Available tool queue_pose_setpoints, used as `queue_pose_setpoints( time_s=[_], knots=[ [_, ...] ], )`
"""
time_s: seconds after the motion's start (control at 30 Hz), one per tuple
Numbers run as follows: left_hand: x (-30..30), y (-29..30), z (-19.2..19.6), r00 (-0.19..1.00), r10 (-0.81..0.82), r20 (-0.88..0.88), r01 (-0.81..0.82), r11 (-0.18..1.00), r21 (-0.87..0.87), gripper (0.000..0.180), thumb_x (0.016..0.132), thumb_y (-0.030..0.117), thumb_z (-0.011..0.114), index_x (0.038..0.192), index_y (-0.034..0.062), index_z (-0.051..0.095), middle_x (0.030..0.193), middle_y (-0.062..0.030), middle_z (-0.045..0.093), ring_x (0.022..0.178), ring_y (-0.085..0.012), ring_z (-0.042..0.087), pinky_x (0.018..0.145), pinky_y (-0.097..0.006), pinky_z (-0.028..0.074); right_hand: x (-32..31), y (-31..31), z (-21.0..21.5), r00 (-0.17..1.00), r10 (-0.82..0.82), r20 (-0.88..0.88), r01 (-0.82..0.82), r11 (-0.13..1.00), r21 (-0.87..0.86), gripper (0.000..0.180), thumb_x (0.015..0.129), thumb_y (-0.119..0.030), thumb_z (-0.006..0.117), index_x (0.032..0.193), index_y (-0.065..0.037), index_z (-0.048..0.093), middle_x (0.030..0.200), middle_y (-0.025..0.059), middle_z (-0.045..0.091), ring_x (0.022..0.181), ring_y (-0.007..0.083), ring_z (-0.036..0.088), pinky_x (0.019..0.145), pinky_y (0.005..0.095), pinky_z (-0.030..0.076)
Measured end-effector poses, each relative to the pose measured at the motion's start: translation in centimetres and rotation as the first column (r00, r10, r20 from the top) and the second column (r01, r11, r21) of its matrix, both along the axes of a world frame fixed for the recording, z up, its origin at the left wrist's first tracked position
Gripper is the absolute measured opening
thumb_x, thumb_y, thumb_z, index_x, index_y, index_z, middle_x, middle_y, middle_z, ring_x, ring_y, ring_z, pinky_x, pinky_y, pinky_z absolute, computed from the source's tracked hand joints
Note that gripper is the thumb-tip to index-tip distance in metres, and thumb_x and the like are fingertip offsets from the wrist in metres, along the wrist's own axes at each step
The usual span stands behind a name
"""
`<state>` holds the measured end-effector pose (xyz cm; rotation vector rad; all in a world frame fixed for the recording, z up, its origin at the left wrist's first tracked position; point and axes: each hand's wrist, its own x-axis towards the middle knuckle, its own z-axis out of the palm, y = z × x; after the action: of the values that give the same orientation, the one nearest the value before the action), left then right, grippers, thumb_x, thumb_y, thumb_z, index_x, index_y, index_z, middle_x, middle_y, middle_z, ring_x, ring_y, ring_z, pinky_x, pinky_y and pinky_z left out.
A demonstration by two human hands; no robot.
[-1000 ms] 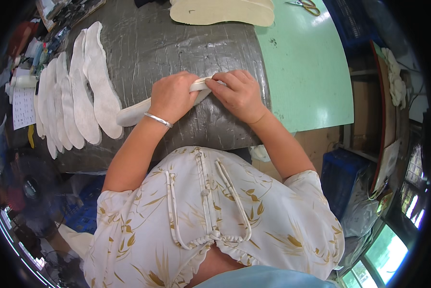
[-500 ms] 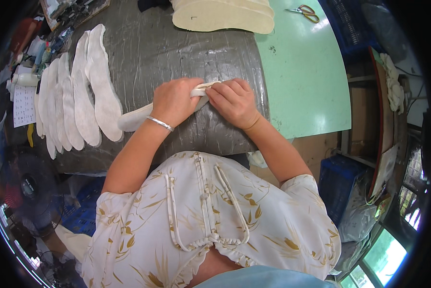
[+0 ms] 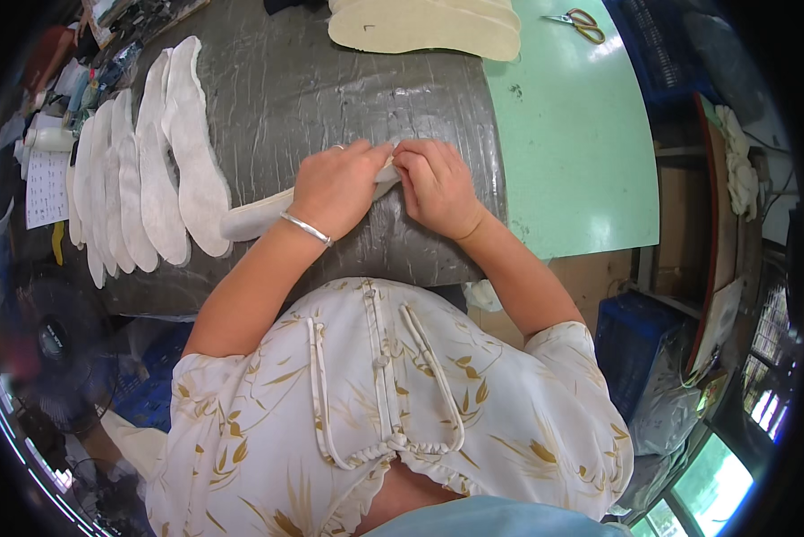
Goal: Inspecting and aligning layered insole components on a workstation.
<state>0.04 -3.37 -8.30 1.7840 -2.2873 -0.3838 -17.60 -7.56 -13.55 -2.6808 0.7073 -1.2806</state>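
Note:
A long white insole [image 3: 257, 217] is held between my two hands over the dark plastic-covered table. My left hand [image 3: 337, 186], with a silver bangle at the wrist, wraps round its middle. My right hand [image 3: 439, 186] pinches the far end, close against the left fingers. The gripped end is mostly hidden by my fingers. The insole's other end sticks out to the left of my left wrist, low over the table. Left of it, several white insoles [image 3: 198, 148] lie side by side in an overlapping row.
A stack of cream insole pieces [image 3: 424, 29] lies at the far edge, partly on a green board [image 3: 581, 152]. Scissors [image 3: 581, 25] rest on that board. At left are a written sheet [image 3: 47, 188], a white bottle [image 3: 51, 140] and a dark fan [image 3: 55, 345]. Blue crates [image 3: 630, 353] stand below right.
My fingers have closed in on the insole's far end, and the folded white edge that showed between my hands is now mostly covered. The view has shifted slightly.

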Motion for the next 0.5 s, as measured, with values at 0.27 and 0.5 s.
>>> queue_pose_setpoints(
  time_s=[0.27,0.5],
  knots=[
    [0.7,0.3,0.1,0.987,-0.081,-0.137,0.077,0.996,-0.039,0.031,0.082,0.015,0.066,0.113,0.0134,0.066,0.091,-0.0077,0.063,0.084,-0.0318,0.063,0.070,-0.042,0.050,0.2,0.2,1.9,0.998,-0.048,0.050,0.022,0.903,0.429,0.010,0.080,-0.003,0.065,0.086,-0.005,0.056,0.083,0.0106,0.060,0.073,0.0334,0.061,0.062,0.0414,0.050],
    [1.2,0.5,0.3,0.958,-0.091,-0.272,0.067,0.993,-0.096,0.019,0.086,0.010,0.060,0.104,0.0095,0.068,0.086,-0.0090,0.064,0.079,-0.0317,0.061,0.070,-0.040,0.047,-2.2,0.6,2.8,0.975,-0.058,0.215,-0.102,0.744,0.661,0.061,0.080,-0.006,0.073,0.136,-0.007,0.049,0.112,0.0126,0.066,0.091,0.0267,0.067,0.081,0.0364,0.054]
  ],
)
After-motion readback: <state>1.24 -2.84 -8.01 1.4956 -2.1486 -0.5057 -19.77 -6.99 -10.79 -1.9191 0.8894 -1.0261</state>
